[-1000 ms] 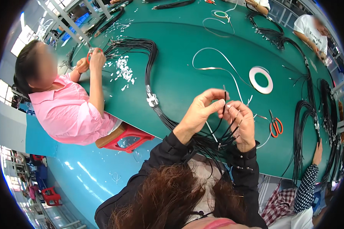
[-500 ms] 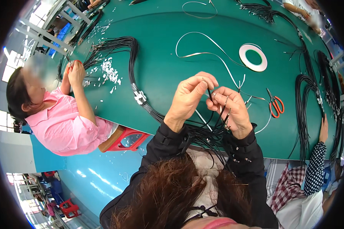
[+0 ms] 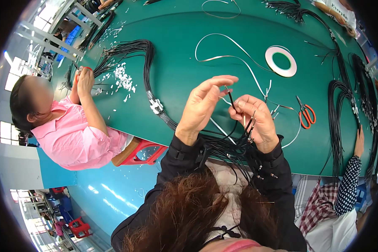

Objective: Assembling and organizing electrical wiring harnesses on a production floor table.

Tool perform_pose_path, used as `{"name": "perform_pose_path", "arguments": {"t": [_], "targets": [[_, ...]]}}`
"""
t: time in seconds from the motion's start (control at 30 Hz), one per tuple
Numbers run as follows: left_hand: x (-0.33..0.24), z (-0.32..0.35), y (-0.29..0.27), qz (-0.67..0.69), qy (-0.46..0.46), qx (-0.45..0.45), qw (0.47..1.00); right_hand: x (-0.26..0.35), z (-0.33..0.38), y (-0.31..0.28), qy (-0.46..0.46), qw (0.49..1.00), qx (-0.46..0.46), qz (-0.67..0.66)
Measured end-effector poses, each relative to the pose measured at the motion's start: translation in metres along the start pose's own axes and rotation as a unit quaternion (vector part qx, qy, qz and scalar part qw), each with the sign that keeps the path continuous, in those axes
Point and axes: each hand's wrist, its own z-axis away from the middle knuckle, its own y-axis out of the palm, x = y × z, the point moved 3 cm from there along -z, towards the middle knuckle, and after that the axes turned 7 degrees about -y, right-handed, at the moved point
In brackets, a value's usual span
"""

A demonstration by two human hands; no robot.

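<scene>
We work above the near edge of the green table [image 3: 176, 80], both hands raised in front of the chest. Our left hand [image 3: 203, 107] is half open, its fingers extended and slightly curled, with the thumb and forefinger closing lightly on the upper end of one thin black wire [image 3: 230, 97] that stands just between the two hands. Our right hand [image 3: 256, 119] is clenched around a bunch of black wires [image 3: 233, 147], whose metal-tipped ends stick out above and beside the knuckles while the rest falls below the palm toward the lap. We judge these wires to be light, limp and smooth-jacketed — they sag under their own weight and are likely to slip or tangle if held loosely. The best hold appears to be near the tip, where the short free length stays fairly straight; farther down, the strand bends away from the fingers. The thin metal ends look delicate, so we pinch the jacket just below them rather than the tips themselves. Beyond the right fingertips lie orange-handled scissors [image 3: 305, 113] and a white tape roll [image 3: 281, 61]; a long black wire harness [image 3: 149, 90] runs beyond the left fingertips — well apart from our grasp.
</scene>
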Motion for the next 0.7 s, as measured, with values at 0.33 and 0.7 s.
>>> {"name": "perform_pose_path", "arguments": {"t": [0.33, 0.7], "targets": [[0.021, 0.006, 0.001, -0.051, -0.057, 0.067, 0.995, -0.002, 0.003, 0.003, -0.018, 1.000, -0.009, -0.023], [0.011, -0.001, -0.005, -0.080, 0.033, 0.036, 0.996, -0.003, 0.003, 0.000, -0.025, 0.999, -0.009, 0.031]]}}
